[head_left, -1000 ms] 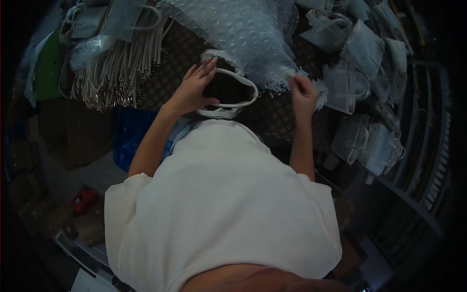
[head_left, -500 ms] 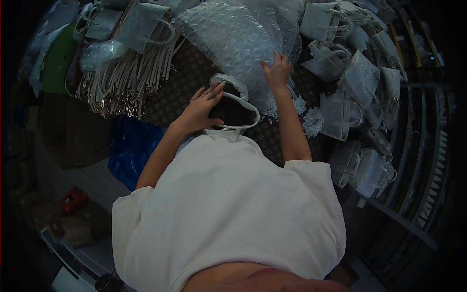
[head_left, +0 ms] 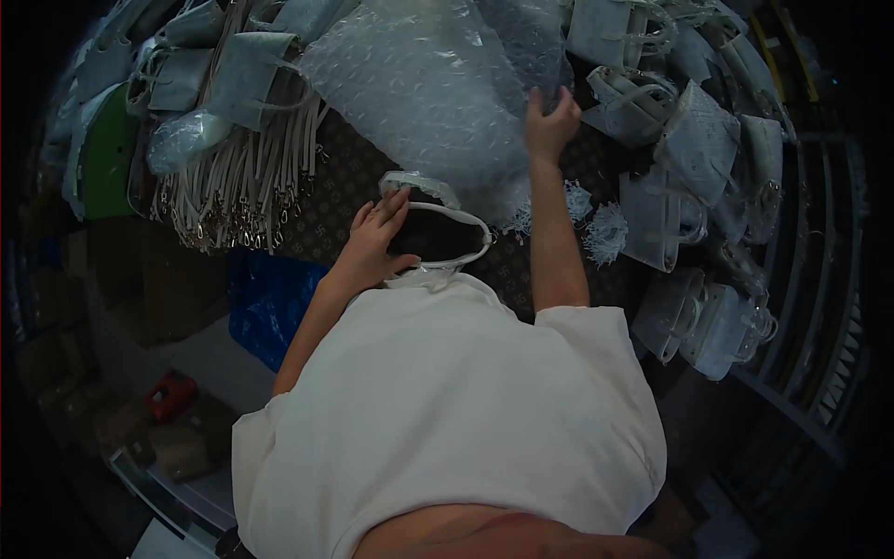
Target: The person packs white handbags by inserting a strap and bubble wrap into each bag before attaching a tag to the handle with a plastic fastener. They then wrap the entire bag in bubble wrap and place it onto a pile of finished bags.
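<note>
I'm looking at a bag workshop/packing rm — finished white handbags (head_left: 694, 149) heaped right of my fingers, strap bundles (head_left: 247, 191) left, bubble wrap (head_left: 428, 84) just beyond.

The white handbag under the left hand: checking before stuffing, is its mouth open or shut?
Open: the white handbag shows a dark gaping interior; the left hand rests on its rim.

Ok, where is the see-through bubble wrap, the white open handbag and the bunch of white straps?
clear bubble wrap sheet (head_left: 419, 84), head view, its middle.
white open handbag (head_left: 470, 224), head view, its rim.
bundle of white straps with metal clips (head_left: 251, 186), head view, mid-bundle.
</note>
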Available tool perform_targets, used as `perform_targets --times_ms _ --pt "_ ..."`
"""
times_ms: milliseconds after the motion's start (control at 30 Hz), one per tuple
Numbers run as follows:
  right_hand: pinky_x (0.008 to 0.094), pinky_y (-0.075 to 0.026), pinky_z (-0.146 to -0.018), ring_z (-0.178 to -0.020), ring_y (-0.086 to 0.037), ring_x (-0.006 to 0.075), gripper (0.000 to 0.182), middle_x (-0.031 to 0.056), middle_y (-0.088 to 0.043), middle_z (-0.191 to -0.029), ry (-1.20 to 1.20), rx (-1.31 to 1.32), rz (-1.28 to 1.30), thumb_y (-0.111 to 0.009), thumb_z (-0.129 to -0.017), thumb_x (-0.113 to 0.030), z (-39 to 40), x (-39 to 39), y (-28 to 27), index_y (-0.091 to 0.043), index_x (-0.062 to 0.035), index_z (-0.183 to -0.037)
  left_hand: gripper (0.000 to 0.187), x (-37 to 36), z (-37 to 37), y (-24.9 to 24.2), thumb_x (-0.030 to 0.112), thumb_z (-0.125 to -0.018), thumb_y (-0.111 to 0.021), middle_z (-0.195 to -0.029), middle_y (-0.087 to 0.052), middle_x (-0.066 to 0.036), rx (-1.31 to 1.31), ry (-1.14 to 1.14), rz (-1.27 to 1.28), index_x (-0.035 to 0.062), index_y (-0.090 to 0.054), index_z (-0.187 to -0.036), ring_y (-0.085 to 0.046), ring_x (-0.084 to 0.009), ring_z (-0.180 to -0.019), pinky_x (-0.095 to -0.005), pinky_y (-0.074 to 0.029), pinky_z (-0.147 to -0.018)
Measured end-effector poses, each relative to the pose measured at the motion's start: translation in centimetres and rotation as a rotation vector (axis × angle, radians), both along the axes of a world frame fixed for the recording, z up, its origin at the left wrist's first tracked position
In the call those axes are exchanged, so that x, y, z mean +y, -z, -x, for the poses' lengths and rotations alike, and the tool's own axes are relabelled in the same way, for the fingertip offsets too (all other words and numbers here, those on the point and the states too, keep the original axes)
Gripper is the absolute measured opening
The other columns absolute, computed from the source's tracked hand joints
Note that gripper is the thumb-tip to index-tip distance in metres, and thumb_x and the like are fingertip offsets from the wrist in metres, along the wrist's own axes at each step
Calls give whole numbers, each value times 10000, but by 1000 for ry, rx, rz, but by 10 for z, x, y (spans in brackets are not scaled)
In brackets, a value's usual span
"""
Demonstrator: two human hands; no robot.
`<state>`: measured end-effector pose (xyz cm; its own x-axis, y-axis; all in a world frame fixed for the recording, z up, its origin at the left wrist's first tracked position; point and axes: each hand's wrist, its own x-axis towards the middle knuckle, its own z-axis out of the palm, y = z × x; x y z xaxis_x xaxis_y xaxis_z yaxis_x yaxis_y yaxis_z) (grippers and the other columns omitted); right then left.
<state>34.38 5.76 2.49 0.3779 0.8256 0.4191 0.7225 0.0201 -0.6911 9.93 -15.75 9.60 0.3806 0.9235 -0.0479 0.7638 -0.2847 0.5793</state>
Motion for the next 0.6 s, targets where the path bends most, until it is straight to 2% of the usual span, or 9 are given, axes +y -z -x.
perform_targets --times_ms 33,100,167,300,367,400,467,533,600 --pt "399 -411 -873 -1025 -498 403 629 265 -498 -1127 1 7 6 -685 -720 -357 -11 15 14 -469 33 -1164 787 0 1 1 231 -649 -746 -1420 -260 -92 -17 7 -13 -2 -358 -1293 -247 -253 -1310 -439 -192 -1049" --pt "392 -429 -840 -999 -532 378 557 247 -540 -1090 79 256 435 -619 -771 -388 -31 37 41 -497 37 -1110 786 -1 1 -1 233 -649 -745 -1418 -263 -97 3 7 -2 -6 -360 -1291 -252 -254 -1307 -436 -192 -1048" --pt "373 -446 -754 -817 -584 304 494 213 -602 -930 -181 302 326 -594 -804 -399 -12 28 26 -531 50 -1000 785 2 0 -2 235 -649 -745 -1416 -266 -102 23 27 -6 -10 -362 -1290 -257 -256 -1304 -433 -193 -1047" --pt "327 -437 -645 -691 -555 195 373 98 -612 -776 -696 394 377 -527 -869 -354 66 15 -10 -564 2 -973 783 6 0 -5 248 -646 -743 -1406 -281 -114 20 22 24 -17 -372 -1282 -278 -268 -1292 -432 -196 -1041" --pt "304 -425 -634 -677 -550 185 377 80 -598 -731 -740 479 -5 -506 -881 -362 110 6 6 -565 0 -966 786 8 0 -6 251 -644 -743 -1402 -287 -118 20 30 36 -16 -372 -1283 -283 -273 -1289 -434 -197 -1039" --pt "304 -425 -634 -677 -550 185 377 80 -598 -731 -725 485 -13 -506 -881 -362 115 10 10 -565 0 -966 793 10 2 -5 257 -650 -741 -1405 -283 -118 39 39 39 -9 -361 -1293 -281 -276 -1290 -437 -192 -1039" --pt "308 -428 -699 -798 -568 188 384 111 -610 -844 -700 885 504 -503 -879 -361 124 22 16 -566 3 -982 800 11 4 -3 263 -655 -738 -1407 -279 -118 69 46 37 -2 -350 -1303 -278 -280 -1291 -439 -188 -1039" --pt "332 -431 -760 -877 -563 208 333 127 -591 -965 -386 809 239 -539 -857 -319 106 43 31 -572 -5 -964 800 11 3 -3 276 -673 -731 -1407 -279 -118 53 10 65 7 -336 -1314 -271 -278 -1295 -445 -191 -1036" --pt "381 -445 -782 -914 -566 261 322 153 -560 -1081 67 161 239 -627 -779 -302 83 62 48 -578 -23 -933 799 12 1 -4 281 -679 -727 -1406 -281 -119 62 -15 61 6 -331 -1317 -272 -281 -1295 -445 -195 -1034"
